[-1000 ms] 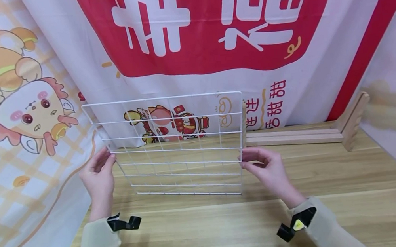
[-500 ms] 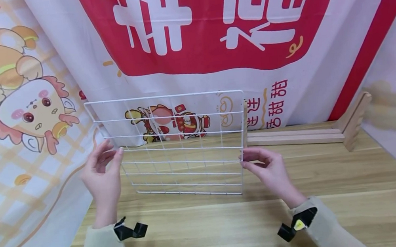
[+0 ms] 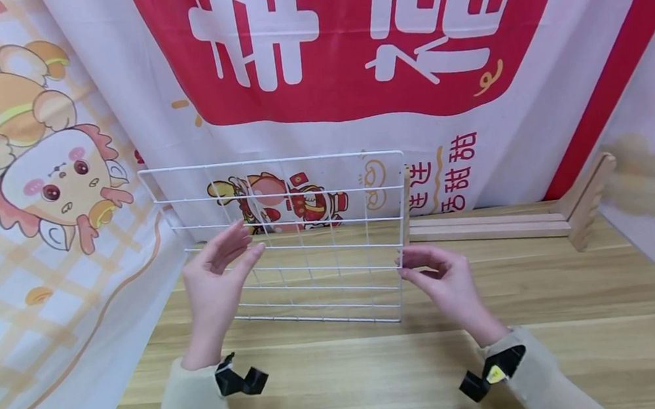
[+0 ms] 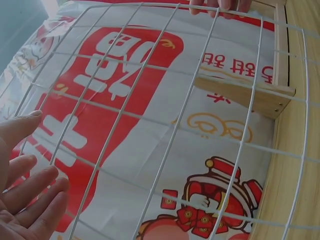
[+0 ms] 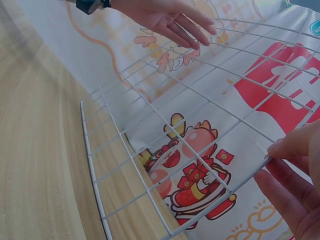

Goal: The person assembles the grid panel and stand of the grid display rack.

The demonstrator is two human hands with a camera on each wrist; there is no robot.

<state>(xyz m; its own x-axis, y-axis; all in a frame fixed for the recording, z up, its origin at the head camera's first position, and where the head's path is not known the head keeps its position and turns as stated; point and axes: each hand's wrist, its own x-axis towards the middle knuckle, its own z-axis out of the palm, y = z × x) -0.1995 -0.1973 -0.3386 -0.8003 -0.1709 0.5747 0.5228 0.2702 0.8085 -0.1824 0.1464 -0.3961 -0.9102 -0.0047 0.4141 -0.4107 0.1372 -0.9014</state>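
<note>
A white wire grid panel [image 3: 270,161] stands tilted on the wooden table, its lower edge on the tabletop. At its right side my right hand [image 3: 441,279] pinches the edge wire between thumb and fingers; the right wrist view shows this hand [image 5: 295,185] gripping the frame at the rim. My left hand [image 3: 217,287] is in front of the grid's left part, thumb apart from the fingers, holding nothing. In the left wrist view the left hand's fingers [image 4: 40,200] are extended in front of the wires.
Behind the grid lies a wooden stand [image 3: 489,227] with an upright end piece [image 3: 590,199] at the right. A printed red and white cloth [image 3: 347,97] hangs at the back. Another patterned cloth [image 3: 26,214] covers the left side of the table [image 3: 344,374].
My left hand has let go of the grid's left edge and moved right, in front of the wires. My right hand keeps its pinch; the grid has hardly moved.
</note>
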